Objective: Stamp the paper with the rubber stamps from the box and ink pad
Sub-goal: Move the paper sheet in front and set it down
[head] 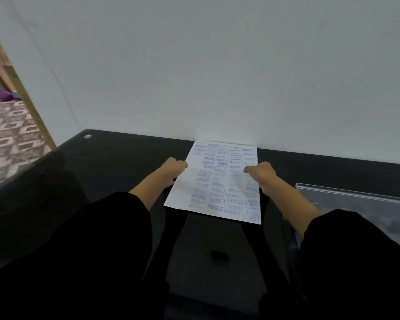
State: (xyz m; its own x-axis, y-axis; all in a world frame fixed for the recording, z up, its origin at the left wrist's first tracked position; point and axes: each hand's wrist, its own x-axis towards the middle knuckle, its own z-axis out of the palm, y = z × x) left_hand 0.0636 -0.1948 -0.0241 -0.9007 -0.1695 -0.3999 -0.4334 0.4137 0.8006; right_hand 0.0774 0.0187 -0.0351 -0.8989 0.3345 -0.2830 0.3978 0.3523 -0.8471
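White paper sheet (217,181), blue-purple stamp marks; glossy black table (116,153); black sleeves (97,239); pale grey wall (217,65); pink-brown geometric-patterned floor (7,130).

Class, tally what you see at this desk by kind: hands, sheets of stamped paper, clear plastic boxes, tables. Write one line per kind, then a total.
Hands: 2, the left hand and the right hand, each holding a side edge of the sheet
Stamped paper: 1
Clear plastic box: 1
Table: 1
Total: 5
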